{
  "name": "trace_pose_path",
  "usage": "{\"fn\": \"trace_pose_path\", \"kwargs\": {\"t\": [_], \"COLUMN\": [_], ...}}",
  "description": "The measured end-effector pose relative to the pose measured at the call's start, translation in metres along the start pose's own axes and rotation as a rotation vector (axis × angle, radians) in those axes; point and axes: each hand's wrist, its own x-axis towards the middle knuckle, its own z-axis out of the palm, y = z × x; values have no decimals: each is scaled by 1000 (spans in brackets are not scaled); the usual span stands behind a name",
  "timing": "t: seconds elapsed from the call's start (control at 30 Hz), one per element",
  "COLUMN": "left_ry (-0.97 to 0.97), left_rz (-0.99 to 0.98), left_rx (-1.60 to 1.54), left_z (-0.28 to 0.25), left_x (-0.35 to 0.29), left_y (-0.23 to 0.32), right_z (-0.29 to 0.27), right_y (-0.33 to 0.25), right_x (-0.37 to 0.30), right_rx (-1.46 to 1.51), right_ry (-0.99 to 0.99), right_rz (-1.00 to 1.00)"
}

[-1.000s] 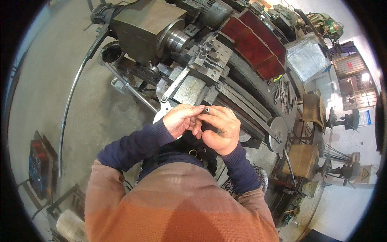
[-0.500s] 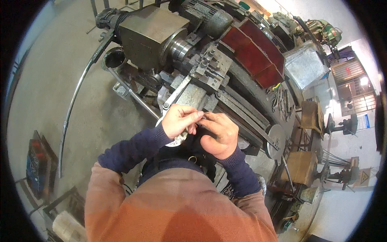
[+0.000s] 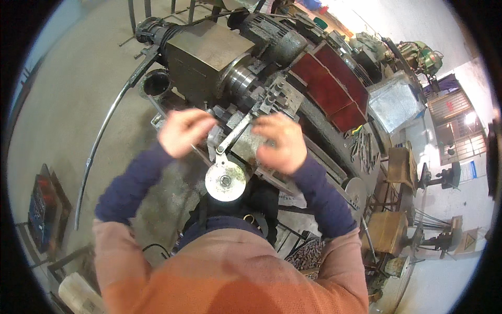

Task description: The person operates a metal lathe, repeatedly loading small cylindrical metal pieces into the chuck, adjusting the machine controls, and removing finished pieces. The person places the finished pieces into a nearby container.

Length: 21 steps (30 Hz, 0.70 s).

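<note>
My left hand, smeared by motion, hovers just left of the lathe's cross slide; whether its fingers hold anything cannot be made out. Over the slide, my right hand has its fingers stretched leftward and its thumb apart from them. Between the hands slants a bare metal lever. Below its lower end sits a round pale handwheel, close to my body. Beyond my right fingers stands the block-shaped tool post with several bolts. The shiny chuck lies farther off to the left.
A boxy grey headstock rises behind the chuck. Dark red sheet-metal panels stand behind the bed. Several loose tools lie at the right. A long bent metal rod arches over the floor at left. A second handwheel sits right.
My hands were together with fingertips meeting in front of me; they have separated and moved forward over the lathe. The pale handwheel, mostly covered before, now shows fully.
</note>
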Motion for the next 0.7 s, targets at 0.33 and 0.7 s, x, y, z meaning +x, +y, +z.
{"fn": "trace_pose_path", "kwargs": {"t": [0.33, 0.7], "left_ry": [497, 263], "left_rz": [-52, -645], "left_rx": [969, 1073], "left_z": [-213, -194], "left_x": [-144, -145], "left_y": [-99, -112], "right_z": [36, 36], "right_y": [94, 103], "right_x": [84, 91], "right_rx": [-459, -305], "right_ry": [-489, -484], "right_rz": [455, 468]}}
